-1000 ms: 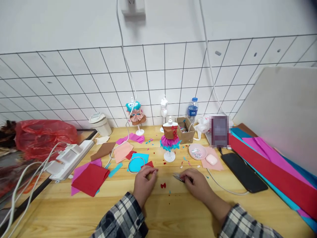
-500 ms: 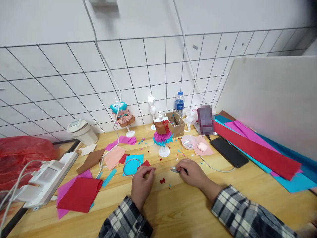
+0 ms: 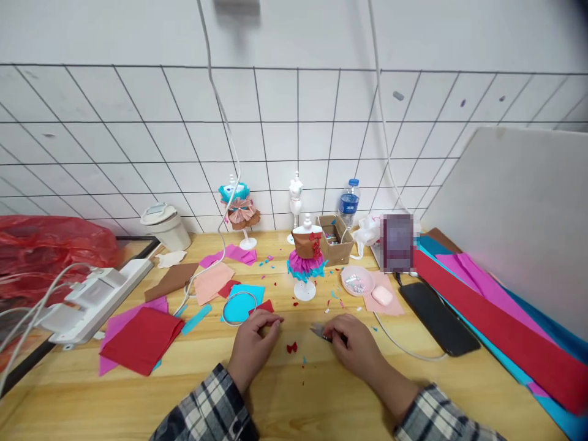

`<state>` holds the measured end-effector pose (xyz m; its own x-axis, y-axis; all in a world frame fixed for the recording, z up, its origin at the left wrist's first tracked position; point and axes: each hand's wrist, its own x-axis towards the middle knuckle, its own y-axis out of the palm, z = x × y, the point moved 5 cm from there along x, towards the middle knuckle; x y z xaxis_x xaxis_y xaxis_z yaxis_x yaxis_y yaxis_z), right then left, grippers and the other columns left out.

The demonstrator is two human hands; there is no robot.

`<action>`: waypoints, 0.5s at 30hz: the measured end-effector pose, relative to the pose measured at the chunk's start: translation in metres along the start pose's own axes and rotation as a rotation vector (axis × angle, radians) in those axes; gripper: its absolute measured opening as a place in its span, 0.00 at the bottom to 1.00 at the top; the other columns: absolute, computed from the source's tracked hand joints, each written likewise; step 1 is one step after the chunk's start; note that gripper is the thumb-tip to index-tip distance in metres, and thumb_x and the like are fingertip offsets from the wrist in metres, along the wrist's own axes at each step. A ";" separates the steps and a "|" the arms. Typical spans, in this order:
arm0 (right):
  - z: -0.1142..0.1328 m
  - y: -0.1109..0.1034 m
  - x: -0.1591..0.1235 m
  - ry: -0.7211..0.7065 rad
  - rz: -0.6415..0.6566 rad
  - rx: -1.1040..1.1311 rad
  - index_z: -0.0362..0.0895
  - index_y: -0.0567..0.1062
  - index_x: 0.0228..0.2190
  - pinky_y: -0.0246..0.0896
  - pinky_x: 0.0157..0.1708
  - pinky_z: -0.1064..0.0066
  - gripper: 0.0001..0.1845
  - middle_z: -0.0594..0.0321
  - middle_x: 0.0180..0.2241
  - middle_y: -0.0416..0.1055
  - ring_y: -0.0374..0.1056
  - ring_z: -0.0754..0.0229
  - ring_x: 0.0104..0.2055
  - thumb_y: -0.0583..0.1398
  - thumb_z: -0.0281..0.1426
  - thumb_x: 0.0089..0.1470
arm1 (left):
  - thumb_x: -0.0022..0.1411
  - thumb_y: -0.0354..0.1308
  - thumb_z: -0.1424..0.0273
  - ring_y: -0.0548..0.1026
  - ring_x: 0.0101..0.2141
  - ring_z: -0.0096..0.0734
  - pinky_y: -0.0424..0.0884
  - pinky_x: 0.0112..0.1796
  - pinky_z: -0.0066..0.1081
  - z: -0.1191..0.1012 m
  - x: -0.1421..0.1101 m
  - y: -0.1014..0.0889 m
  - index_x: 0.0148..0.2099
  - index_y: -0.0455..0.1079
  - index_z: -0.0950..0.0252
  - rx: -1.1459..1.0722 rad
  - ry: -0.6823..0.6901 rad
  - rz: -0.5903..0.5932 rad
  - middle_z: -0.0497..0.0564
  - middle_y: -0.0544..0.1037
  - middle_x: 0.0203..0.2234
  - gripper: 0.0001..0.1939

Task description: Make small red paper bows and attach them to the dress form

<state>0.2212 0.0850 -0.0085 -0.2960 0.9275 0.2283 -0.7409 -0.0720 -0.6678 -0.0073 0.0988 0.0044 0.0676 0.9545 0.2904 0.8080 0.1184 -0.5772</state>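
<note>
My right hand is closed round a pair of small scissors; their grey blades point left, and the hand hides most of the dark handles. My left hand rests on the table with curled fingers, thumb and forefinger close together; whatever is between them is too small to make out. Just beyond its knuckles lies a piece of red crepe paper. A small red bow lies on the wood between my hands. Behind it stands a mini dress form in a brown top with red bows and a magenta-and-blue skirt.
Left are coloured paper sheets, a power strip and a lidded cup. Two more dress forms, one dressed, one bare, stand behind. A pink dish, cardboard box, bottle and black phone are right.
My view has swung right and then back left. Both hands stay nearly in place on the table, the scissors still in the right one, and the red bow has not moved.
</note>
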 end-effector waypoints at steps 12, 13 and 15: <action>-0.007 -0.005 0.000 0.013 0.063 0.100 0.47 0.75 0.31 0.58 0.36 0.68 0.17 0.64 0.29 0.73 0.66 0.59 0.35 0.52 0.17 0.46 | 0.58 0.57 0.64 0.76 0.32 0.35 0.73 0.34 0.32 -0.003 -0.006 -0.004 0.34 0.77 0.60 -0.022 -0.036 0.006 0.51 0.78 0.29 0.08; -0.006 -0.006 0.000 0.009 0.065 0.103 0.47 0.75 0.31 0.58 0.36 0.69 0.17 0.64 0.30 0.73 0.66 0.59 0.35 0.52 0.17 0.46 | 0.58 0.57 0.64 0.76 0.33 0.35 0.73 0.34 0.32 -0.006 -0.007 -0.004 0.34 0.77 0.60 -0.028 -0.031 0.011 0.52 0.78 0.29 0.08; -0.006 -0.007 0.002 -0.004 0.071 0.106 0.46 0.75 0.31 0.58 0.37 0.69 0.17 0.65 0.30 0.73 0.67 0.60 0.35 0.52 0.16 0.46 | 0.59 0.57 0.65 0.76 0.32 0.34 0.73 0.34 0.31 -0.011 -0.008 -0.001 0.34 0.76 0.61 -0.048 -0.015 0.042 0.51 0.78 0.29 0.08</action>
<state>0.2291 0.0897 -0.0078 -0.3519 0.9174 0.1859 -0.7776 -0.1760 -0.6037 -0.0027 0.0878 0.0112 0.0933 0.9624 0.2553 0.8316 0.0657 -0.5515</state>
